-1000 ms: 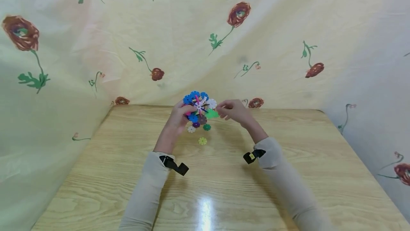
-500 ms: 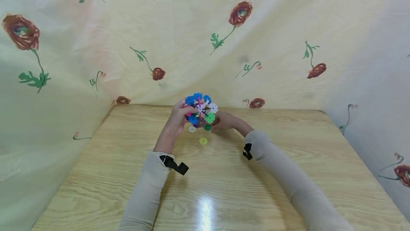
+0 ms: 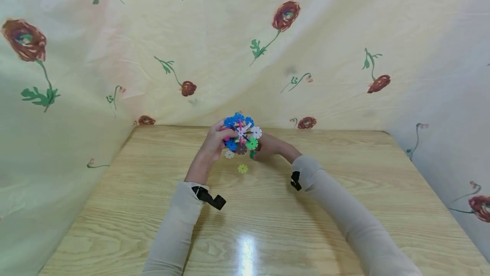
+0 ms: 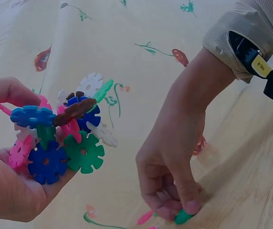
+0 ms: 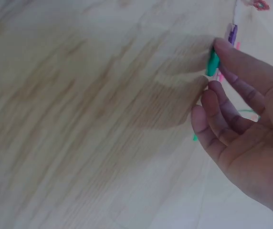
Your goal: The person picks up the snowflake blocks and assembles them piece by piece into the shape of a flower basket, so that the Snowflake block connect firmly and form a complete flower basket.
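My left hand point(image 3: 212, 141) holds a cluster of interlocking flower-shaped plastic discs point(image 4: 83, 148), raised off the table, with the thumb against its near side. Blue, pink, white, brown and green discs make up the cluster, slotted together at various angles. Down by the tabletop, behind and right of the cluster, my right hand point(image 4: 170, 157) pinches a single green disc point(image 5: 213, 62) between thumb and fingertips. In the head view, the cluster partly hides the right fingers.
Loose discs lie on the wooden table point(image 3: 268, 225): a white disc point(image 3: 229, 154) and a yellow disc point(image 3: 243, 168) in front of the cluster. A purple disc point(image 5: 232, 34) shows beyond the right thumb. Flower-printed cloth point(image 3: 229, 55) hangs behind the table.
My right hand has left the light green disc on the cluster, dropped toward the table and taken hold of the darker green disc. The cluster has shifted slightly right and down.
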Available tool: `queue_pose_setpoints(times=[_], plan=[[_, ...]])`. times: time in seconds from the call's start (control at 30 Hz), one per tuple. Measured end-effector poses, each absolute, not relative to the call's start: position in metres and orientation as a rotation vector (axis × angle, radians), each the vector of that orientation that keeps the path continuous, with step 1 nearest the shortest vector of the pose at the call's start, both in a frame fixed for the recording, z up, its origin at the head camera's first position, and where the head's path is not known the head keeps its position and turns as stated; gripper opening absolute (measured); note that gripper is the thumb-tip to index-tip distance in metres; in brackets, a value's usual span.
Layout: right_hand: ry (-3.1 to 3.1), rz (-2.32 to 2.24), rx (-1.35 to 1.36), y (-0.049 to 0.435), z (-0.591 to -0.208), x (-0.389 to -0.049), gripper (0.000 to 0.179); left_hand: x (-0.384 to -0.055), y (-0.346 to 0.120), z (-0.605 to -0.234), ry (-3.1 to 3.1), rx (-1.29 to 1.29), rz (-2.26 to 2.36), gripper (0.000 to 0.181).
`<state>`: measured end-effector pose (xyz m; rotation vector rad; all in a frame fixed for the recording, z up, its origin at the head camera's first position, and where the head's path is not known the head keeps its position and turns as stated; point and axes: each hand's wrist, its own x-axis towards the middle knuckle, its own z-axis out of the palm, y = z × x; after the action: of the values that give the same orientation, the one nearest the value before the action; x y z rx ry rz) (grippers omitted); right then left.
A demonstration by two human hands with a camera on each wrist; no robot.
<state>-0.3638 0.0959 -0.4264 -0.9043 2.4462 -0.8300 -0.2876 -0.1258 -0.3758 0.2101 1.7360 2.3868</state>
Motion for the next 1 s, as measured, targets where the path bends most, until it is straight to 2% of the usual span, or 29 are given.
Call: queue_pose_setpoints(times=[0.1,0.2,0.37,0.5,0.73,0.87,1.0], plan=[[2.415,-0.798,-0.88,0.102,-0.423,-0.363,0.027,-0.288,-0.125,-0.376,1.737,0.214,2.386,0.056],[2.398,-0.792,-0.876,0.109,-0.421,-0.362,0.019,-0.288,-0.125,-0.377,1.746,0.207,2.378,0.057],[2.359,-0.881,-0.875,0.124,-0.42,-0.357,0.018,-0.287,-0.123,-0.378,1.804,0.186,2.339,0.056],[2.382,-1.024,-0.763,0.136,-0.412,-0.35,0.017,-0.287,-0.121,-0.379,1.844,0.187,2.309,0.056],[2.423,-1.661,-0.525,0.139,-0.378,-0.324,0.023,-0.287,-0.119,-0.382,1.872,0.201,2.291,0.057],[2.408,-1.971,-0.547,0.131,-0.361,-0.31,0.023,-0.288,-0.117,-0.382,1.874,0.193,2.295,0.059],[2.428,-2.083,-0.606,0.122,-0.352,-0.3,0.023,-0.286,-0.114,-0.381,1.866,0.173,2.292,0.061]])
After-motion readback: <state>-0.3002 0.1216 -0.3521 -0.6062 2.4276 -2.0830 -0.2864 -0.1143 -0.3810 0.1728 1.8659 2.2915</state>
